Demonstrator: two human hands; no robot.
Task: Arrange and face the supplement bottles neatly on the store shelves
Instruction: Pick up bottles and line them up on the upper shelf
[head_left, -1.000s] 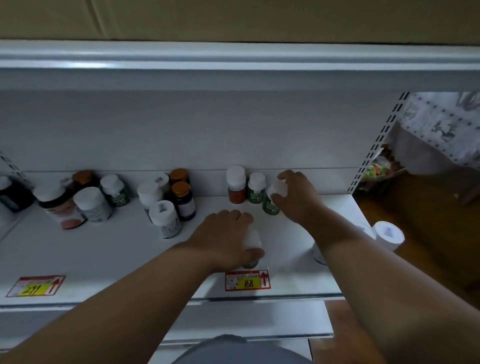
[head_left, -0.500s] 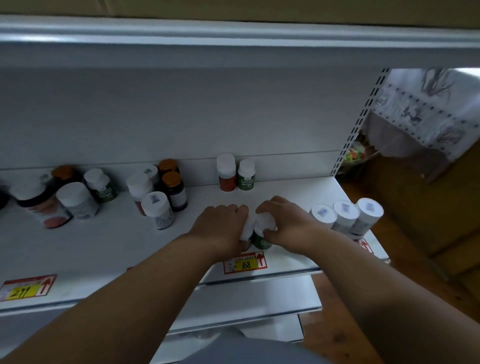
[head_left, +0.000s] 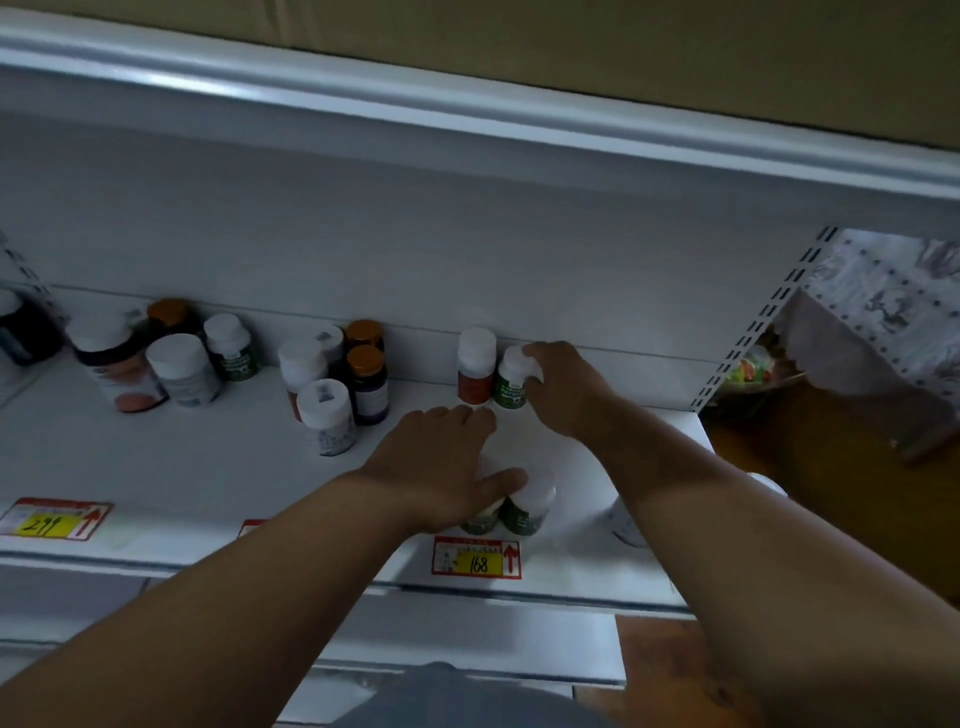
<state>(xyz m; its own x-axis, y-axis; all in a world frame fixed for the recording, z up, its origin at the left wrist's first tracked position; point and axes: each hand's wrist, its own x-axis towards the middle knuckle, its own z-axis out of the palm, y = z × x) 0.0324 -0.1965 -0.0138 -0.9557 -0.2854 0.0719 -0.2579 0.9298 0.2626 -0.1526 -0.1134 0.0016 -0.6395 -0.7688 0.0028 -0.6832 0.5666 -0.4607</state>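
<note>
The right hand (head_left: 563, 389) was reaching to the back of the white shelf (head_left: 208, 483), grip curled around the white cap of a green-label bottle (head_left: 511, 382) standing right beside a red-label bottle (head_left: 475, 371) against the back wall. The left hand (head_left: 441, 467) lay flat, fingers straight, thumb pressed on two green bottles (head_left: 522, 512) at the front edge, just behind the 168 price tag (head_left: 476, 558). More bottles (head_left: 332, 384) were clustered off to the left.
</note>
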